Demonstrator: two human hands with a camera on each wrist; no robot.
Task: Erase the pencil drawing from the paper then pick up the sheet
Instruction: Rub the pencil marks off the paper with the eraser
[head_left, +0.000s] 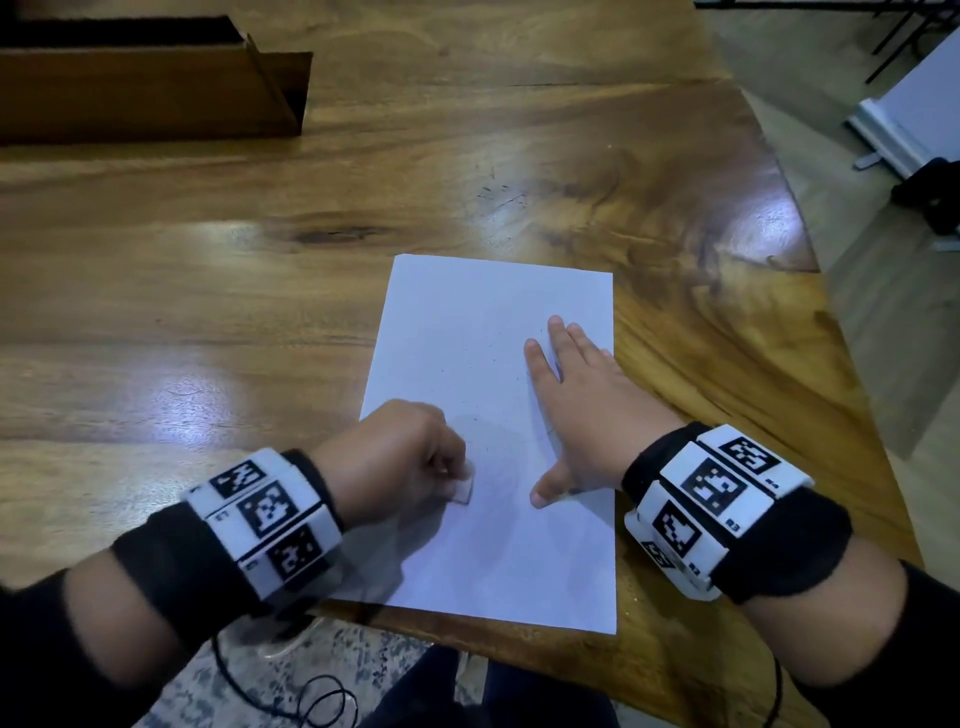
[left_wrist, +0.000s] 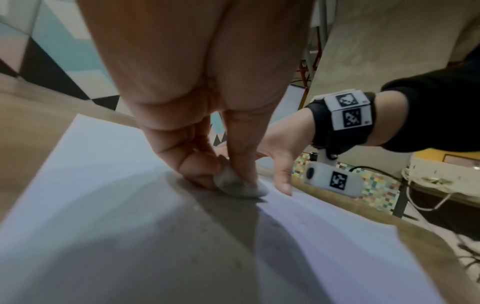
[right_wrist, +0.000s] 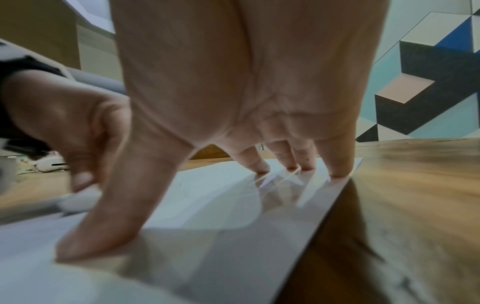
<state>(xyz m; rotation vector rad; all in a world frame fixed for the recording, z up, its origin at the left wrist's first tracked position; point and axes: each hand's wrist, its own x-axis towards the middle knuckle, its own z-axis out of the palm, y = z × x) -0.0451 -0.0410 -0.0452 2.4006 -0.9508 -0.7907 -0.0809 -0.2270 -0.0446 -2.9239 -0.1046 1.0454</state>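
A white sheet of paper (head_left: 483, 338) lies on the wooden table near its front right edge, with only faint pencil traces (head_left: 540, 431) showing. My left hand (head_left: 410, 457) pinches a small white eraser (head_left: 464, 488) and presses it onto the sheet's left middle; in the left wrist view the eraser (left_wrist: 233, 185) sits under my fingertips on the paper (left_wrist: 103, 185). My right hand (head_left: 576, 410) lies flat with fingers spread on the sheet's right half. In the right wrist view its fingertips (right_wrist: 340, 170) press the paper (right_wrist: 207, 195) close to the edge.
A wooden box (head_left: 150, 88) stands at the table's far left. The table's (head_left: 208, 291) right edge slants close beside the sheet, and its front edge runs under my wrists. A black cable (head_left: 311, 696) lies on the floor below.
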